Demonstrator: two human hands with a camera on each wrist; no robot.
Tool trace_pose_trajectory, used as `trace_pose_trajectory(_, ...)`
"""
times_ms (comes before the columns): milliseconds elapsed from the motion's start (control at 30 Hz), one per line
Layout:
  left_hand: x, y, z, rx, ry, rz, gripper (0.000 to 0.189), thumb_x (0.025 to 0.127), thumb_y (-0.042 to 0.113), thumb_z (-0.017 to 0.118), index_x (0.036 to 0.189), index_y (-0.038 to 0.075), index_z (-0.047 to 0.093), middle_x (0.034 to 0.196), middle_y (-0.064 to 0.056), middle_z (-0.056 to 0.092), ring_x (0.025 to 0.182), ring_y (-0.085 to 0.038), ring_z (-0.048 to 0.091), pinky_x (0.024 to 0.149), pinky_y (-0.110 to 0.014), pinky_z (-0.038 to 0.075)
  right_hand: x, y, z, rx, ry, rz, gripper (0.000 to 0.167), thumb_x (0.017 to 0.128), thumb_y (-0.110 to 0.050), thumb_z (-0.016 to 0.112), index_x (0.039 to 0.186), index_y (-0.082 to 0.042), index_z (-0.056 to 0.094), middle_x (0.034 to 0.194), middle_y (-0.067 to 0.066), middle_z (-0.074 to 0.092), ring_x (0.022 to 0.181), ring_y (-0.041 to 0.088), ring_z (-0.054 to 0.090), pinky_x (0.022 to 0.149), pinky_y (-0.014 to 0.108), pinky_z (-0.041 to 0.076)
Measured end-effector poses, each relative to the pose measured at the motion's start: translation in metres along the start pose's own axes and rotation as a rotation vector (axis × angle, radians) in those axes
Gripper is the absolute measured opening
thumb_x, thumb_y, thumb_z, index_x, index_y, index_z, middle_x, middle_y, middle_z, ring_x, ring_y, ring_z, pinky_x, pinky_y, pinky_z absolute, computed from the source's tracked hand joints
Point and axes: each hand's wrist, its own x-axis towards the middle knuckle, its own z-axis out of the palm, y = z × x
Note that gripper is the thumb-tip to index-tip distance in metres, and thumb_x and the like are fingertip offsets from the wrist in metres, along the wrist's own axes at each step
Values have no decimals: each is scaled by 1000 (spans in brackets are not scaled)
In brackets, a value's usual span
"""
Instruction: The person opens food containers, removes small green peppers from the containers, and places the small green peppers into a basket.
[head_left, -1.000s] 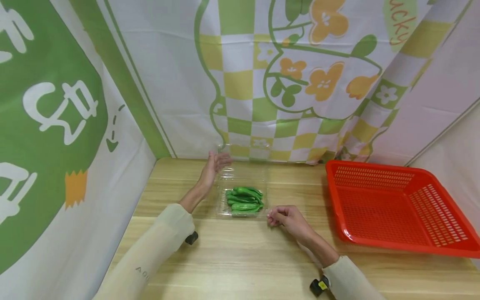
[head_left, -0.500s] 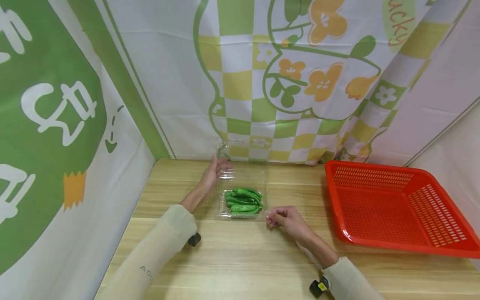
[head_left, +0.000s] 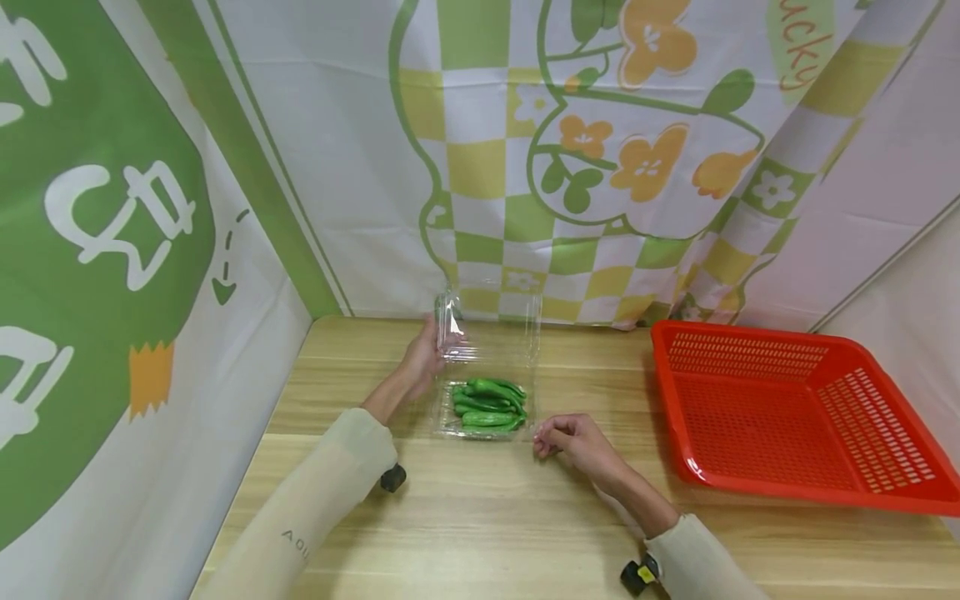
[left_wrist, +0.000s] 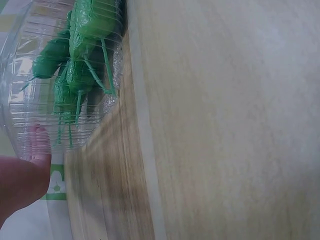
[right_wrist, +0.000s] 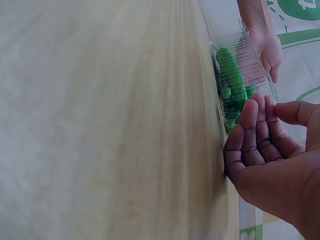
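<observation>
A clear plastic clamshell box [head_left: 442,429] stands on the table with its hinged lid [head_left: 495,321] raised at the back. Several green chili peppers [head_left: 489,406] lie in its base. At the lid's left edge is my left hand [head_left: 422,358], its fingers behind the clear plastic and partly seen through it. In the left wrist view, those fingers [left_wrist: 40,142] look straight against the plastic. By the base's front right corner rests my right hand [head_left: 573,442], fingers loosely bent. Nothing lies between its thumb and fingers in the right wrist view; whether it touches the box, I cannot tell.
To the right stands a red perforated plastic basket [head_left: 678,417]. Beneath everything is a light wooden table [head_left: 480,517]. A printed curtain [head_left: 352,167] hangs along the table's back edge, and another drape [head_left: 247,350] borders the left side.
My left hand has moved slightly down and in behind the lid, which has tilted a little toward me. My right hand has stayed by the box's front corner.
</observation>
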Motion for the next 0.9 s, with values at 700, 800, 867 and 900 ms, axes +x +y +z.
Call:
trace_pose_trajectory(700, -10, -5, 5, -19, 17, -69, 71, 116, 47, 9, 166, -2, 18, 170, -26, 28, 153, -45, 37, 130, -52, 30, 0, 6, -3, -37, -29, 4, 23, 104, -5, 58, 104, 13, 72, 94, 22, 77, 82, 19, 71, 77, 28, 62)
trace_pose_trajectory(800, -13, -7, 4, 13, 23, -96, 71, 116, 47, 9, 165, -3, 21, 169, -27, 30, 151, -47, 38, 132, -55, 23, 0, 6, -3, -35, -32, 2, 23, 103, -4, 58, 103, 13, 73, 95, 23, 77, 81, 18, 71, 77, 28, 62)
trace_pose_trajectory(867, -15, -9, 4, 44, 13, -110, 72, 116, 46, 7, 165, -4, 23, 166, -30, 34, 150, -48, 40, 133, -59, 15, 0, 7, -3, -35, -34, 2, 22, 103, -3, 58, 103, 13, 73, 95, 24, 77, 81, 19, 71, 77, 28, 62)
trace_pose_trajectory(900, -17, -10, 4, 57, 10, -116, 72, 116, 46, 7, 164, -3, 25, 164, -31, 37, 149, -48, 41, 133, -61, 10, 0, 7, -3, -36, -36, 2, 22, 103, -3, 58, 103, 13, 73, 95, 24, 77, 81, 19, 71, 77, 28, 62)
